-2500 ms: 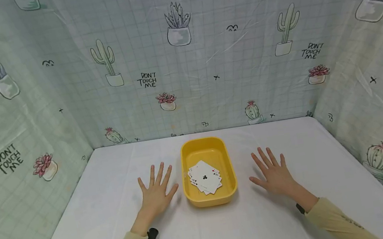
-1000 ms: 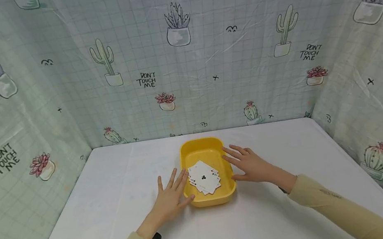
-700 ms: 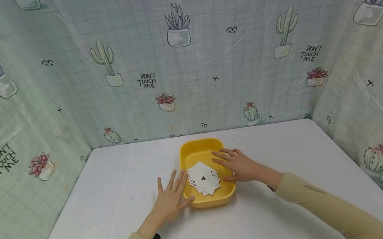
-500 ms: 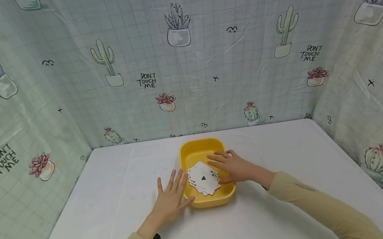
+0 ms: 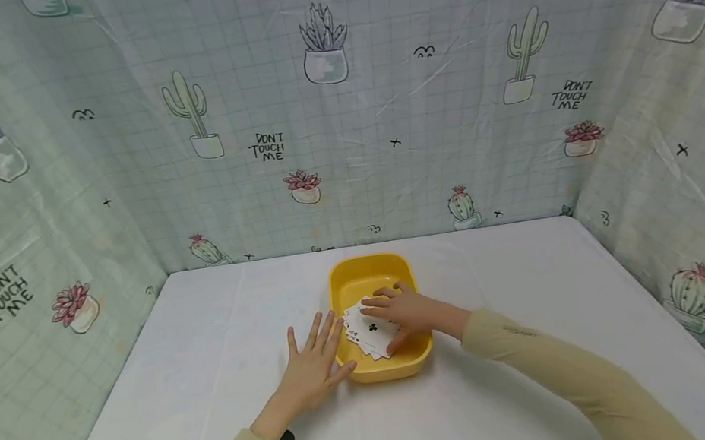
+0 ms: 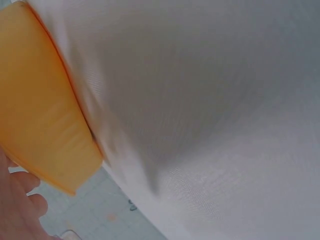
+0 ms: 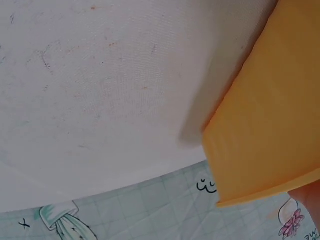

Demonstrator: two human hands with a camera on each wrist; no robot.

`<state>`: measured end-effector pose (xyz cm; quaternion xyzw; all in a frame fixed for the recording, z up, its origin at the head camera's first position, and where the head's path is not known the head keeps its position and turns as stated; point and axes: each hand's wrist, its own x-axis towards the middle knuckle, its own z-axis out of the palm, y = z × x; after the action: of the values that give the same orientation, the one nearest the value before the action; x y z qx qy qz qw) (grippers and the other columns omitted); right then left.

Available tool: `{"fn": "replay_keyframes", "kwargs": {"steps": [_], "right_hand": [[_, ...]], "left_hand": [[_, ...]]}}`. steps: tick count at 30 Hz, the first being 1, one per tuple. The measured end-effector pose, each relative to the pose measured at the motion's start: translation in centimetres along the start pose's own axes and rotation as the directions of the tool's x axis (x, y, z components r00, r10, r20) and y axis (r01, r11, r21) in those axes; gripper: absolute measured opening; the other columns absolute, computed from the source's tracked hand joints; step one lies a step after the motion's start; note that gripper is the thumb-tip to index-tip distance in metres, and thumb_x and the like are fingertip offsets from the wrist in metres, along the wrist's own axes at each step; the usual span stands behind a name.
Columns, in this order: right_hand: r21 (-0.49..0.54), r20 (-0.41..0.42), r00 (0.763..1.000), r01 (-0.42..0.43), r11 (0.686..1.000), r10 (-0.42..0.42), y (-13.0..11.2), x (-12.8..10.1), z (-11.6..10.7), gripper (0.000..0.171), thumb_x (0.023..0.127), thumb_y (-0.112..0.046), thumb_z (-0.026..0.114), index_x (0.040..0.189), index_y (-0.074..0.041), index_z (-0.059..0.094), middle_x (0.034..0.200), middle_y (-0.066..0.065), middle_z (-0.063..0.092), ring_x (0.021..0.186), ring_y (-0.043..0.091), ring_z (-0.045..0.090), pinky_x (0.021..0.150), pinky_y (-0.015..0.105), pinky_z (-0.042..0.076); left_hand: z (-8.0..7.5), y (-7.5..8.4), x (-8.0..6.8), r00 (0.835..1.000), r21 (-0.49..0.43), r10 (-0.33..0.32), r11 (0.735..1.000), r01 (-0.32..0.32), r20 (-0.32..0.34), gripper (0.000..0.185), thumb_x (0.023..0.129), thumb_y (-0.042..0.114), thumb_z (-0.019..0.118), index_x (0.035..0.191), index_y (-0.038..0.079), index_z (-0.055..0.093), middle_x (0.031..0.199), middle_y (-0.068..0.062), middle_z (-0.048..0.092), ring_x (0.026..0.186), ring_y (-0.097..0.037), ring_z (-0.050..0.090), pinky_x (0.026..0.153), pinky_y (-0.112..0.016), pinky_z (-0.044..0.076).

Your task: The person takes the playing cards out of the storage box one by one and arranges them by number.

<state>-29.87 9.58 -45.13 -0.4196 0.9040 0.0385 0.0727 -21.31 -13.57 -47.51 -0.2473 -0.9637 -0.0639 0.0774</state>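
Observation:
A yellow tray [image 5: 367, 264] stands at the middle of the white table and holds a loose pile of playing cards [image 5: 359, 326], the top one showing a club. My right hand [image 5: 383, 325] reaches in over the tray's right rim. It lies on the cards with fingers spread and the thumb at the pile's near edge. My left hand [image 5: 324, 347] lies flat on the table, fingertips against the tray's left wall. The left wrist view shows the tray wall [image 6: 40, 115] and fingers [image 6: 20, 200]. In the right wrist view there is only the tray's outer wall [image 7: 270, 140].
The white table [image 5: 511, 302] is walled on three sides by a cactus-print sheet [image 5: 333, 100]. Bare tabletop stretches left and right of the tray and in front of it. Both arms wear pale yellow sleeves.
My right hand has moved left from the table, over the tray's rim, and down onto the cards. My left hand slid right to the tray's wall and has stayed there.

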Motion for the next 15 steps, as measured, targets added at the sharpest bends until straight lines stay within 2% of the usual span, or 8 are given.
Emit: {"fn": "replay_keyframes", "kwargs": {"steps": [9,15], "right_hand": [[-0.081,0.051,0.998,-0.028,0.996,0.032,-0.7,0.9,0.6,0.086,0.072,-0.07,0.049,0.142,-0.03,0.02,0.15,-0.008,0.016,0.136,0.024,0.021,0.106,0.054,0.018],[-0.068,0.06,0.998,-0.028,0.997,0.032,-0.7,1.2,0.6,0.087,0.071,-0.07,0.05,0.142,-0.029,0.021,0.15,-0.006,0.018,0.136,0.024,0.021,0.105,0.055,0.019]], "left_hand": [[0.0,0.0,0.0,1.0,-0.011,-0.007,1.0,0.007,0.007,0.074,0.088,0.058,0.035,0.144,0.014,0.014,0.151,-0.007,0.012,0.14,-0.026,0.006,0.101,-0.066,0.002],[0.2,0.0,0.0,1.0,-0.035,-0.009,0.999,0.009,0.006,0.075,0.088,0.057,0.037,0.144,0.014,0.015,0.151,-0.007,0.013,0.14,-0.026,0.005,0.101,-0.066,-0.001]]}}
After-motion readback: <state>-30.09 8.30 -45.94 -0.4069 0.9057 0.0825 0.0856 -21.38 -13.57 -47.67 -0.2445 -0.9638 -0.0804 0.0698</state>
